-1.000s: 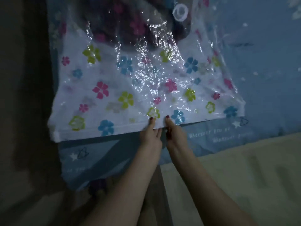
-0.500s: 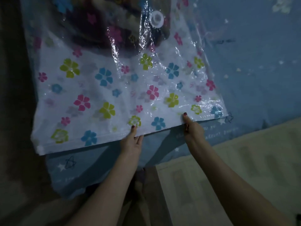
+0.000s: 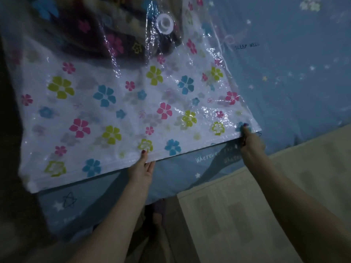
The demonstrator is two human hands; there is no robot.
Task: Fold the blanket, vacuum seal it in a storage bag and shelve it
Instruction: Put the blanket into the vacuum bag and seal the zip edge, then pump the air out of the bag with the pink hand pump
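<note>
Pinching the near zip edge of the flowered storage bag (image 3: 121,111), the left hand (image 3: 141,168) gripped mid-edge and the right hand (image 3: 249,138) its corner. The dark folded blanket (image 3: 91,29) lay inside, beyond both hands, on the bed (image 3: 296,88).

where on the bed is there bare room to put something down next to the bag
Bare bedsheet lies right of the storage bag, up to the "sleep well" print. A narrow sheet strip runs below the zip edge, between left hand and right hand. The bag's top is crowded by the blanket and valve.
</note>
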